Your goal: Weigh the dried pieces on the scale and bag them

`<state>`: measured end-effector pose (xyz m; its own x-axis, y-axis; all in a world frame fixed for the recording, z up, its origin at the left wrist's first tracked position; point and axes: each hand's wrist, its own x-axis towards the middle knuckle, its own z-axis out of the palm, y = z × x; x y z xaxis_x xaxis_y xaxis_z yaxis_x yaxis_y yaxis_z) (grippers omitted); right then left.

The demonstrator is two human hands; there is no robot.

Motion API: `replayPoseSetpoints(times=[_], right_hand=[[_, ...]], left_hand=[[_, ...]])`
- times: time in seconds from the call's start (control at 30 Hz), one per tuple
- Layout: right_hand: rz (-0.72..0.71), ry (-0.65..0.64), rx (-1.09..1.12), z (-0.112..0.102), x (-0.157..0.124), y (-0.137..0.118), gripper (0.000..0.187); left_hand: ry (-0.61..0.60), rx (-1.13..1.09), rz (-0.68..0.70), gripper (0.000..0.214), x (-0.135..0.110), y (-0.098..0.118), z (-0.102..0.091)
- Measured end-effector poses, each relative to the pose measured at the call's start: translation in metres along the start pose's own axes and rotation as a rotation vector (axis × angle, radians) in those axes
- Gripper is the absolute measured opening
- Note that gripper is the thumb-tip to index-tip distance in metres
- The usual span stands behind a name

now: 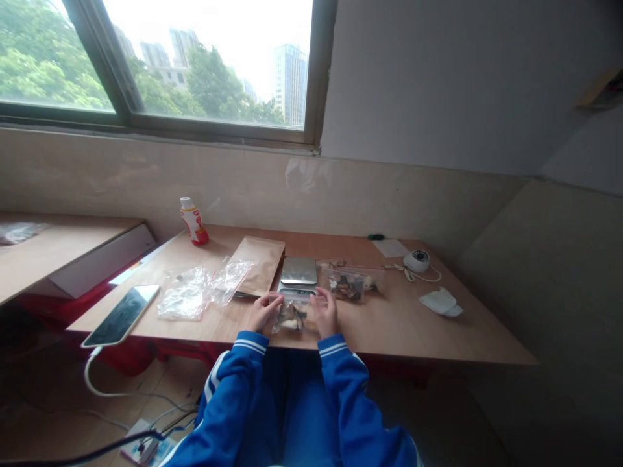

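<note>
Between my two hands is a clear zip bag (294,318) with brown, black and pale dried pieces inside, near the front edge of the table. My left hand (265,312) pinches the bag's upper left corner. On the other side, my right hand (325,312) grips its upper right corner. Just beyond the bag stands a small digital scale (298,271) with a bare metal plate; the bag's top edge partly covers its display. Right of the scale lie filled zip bags (346,285) with similar dried pieces, overlapping one another.
Left of the scale are a brown kraft pouch (257,259) and clear plastic bags (185,295). A phone (121,316) on a cable lies at the left edge, with a bottle (194,222) behind. At right are a white corded device (416,261) and crumpled tissue (441,302).
</note>
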<state>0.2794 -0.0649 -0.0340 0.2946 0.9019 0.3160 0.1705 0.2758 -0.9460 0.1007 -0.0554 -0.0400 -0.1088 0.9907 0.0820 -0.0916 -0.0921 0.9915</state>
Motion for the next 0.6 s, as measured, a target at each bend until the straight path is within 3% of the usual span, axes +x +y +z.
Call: replayPoseSetpoints(times=[0.07,0.13,0.27,0.43,0.6], right_hand=[[-0.2,-0.016,-0.243,-0.002,0.0,-0.011,0.023],[-0.329,-0.165,-0.46,0.0,0.0,-0.023,0.018],[-0.379,-0.402,-0.725,0.011,0.001,-0.043,0.01],[-0.319,-0.502,-0.679,0.019,0.005,-0.061,0.009],[-0.27,-0.551,-0.57,0.021,0.011,-0.068,0.007]], left_hand=[[-0.016,0.01,0.005,0.038,-0.001,0.003,0.0],[-0.034,0.02,0.01,0.038,-0.003,0.006,0.0],[-0.068,0.035,0.019,0.034,-0.007,0.012,0.0],[-0.134,0.007,0.025,0.031,-0.01,0.014,-0.001],[-0.126,0.018,0.052,0.03,-0.015,0.015,-0.004]])
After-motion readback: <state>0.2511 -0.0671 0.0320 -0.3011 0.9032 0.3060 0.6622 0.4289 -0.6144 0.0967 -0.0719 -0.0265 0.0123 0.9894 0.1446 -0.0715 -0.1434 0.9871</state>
